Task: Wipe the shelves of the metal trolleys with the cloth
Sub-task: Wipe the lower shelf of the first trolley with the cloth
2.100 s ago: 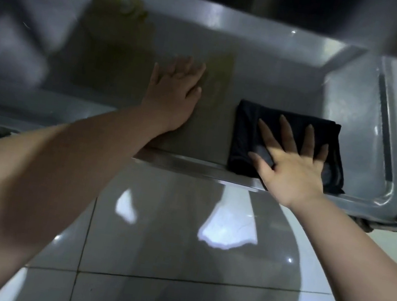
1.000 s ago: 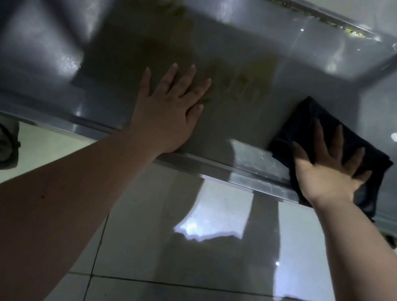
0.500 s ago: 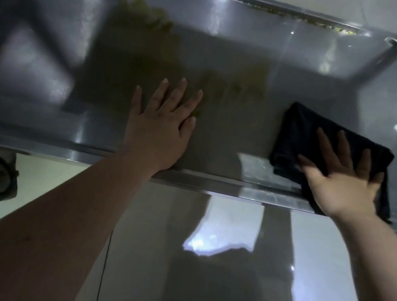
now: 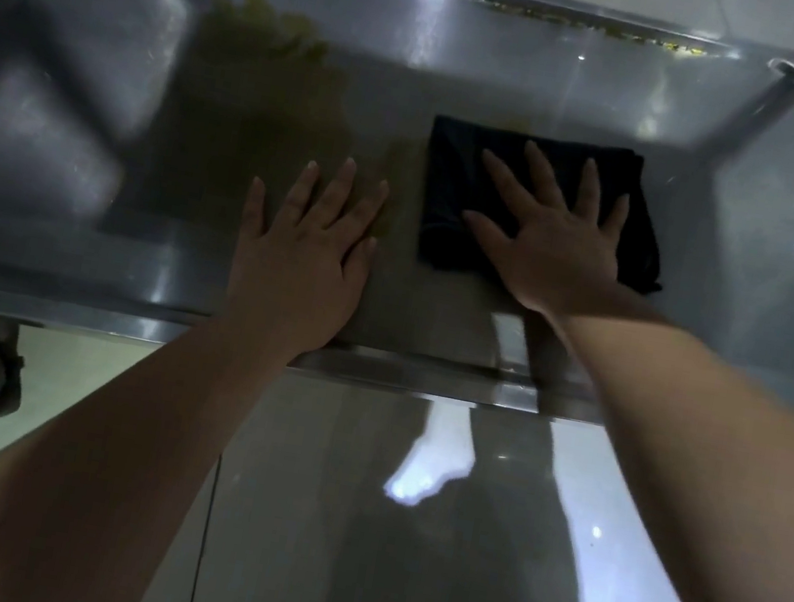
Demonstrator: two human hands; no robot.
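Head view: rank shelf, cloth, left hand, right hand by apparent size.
1. shelf: spans nearly the frame's width.
2. cloth: partly covered by the right hand.
3. left hand and right hand: look alike, so not ranked.

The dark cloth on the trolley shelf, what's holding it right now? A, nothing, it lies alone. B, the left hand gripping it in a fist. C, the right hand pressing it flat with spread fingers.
C: the right hand lies flat with spread fingers on the dark cloth, while the left hand rests on bare metal.

glossy grey floor tiles (image 4: 348,527), light glare (image 4: 431,467)
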